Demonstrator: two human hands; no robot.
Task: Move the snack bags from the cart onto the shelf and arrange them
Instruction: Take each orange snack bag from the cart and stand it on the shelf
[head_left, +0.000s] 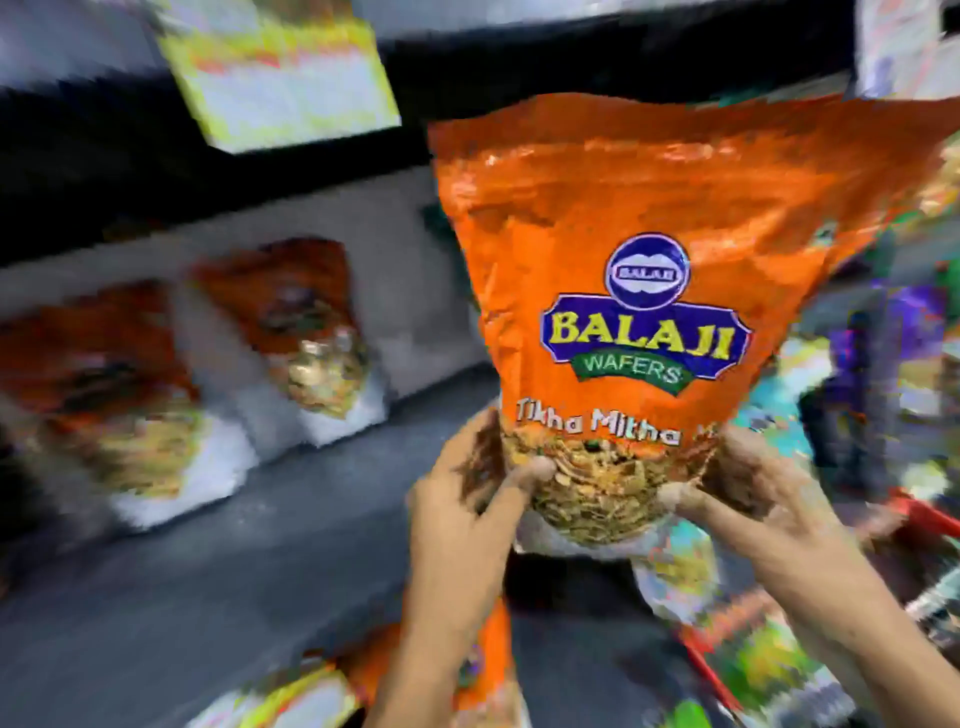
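Note:
I hold a large orange snack bag (649, 218) upright in the middle of the view, its clear lower window showing a fried mix. My left hand (467, 499) grips its lower left corner. My right hand (748, 493) grips its lower right corner. Two similar orange bags (306, 322) (109, 384) stand blurred on the grey shelf (218, 545) at the left. The red-framed cart (924, 514) with more bags (763, 660) lies at the lower right, partly hidden by my right arm.
A yellow and white pack (280, 73) sits on the upper shelf at top left. More orange and yellow bags (311, 691) lie below at the bottom edge. Blurred colourful packs (904, 353) fill the right side. Bare shelf surface stretches in front of the two standing bags.

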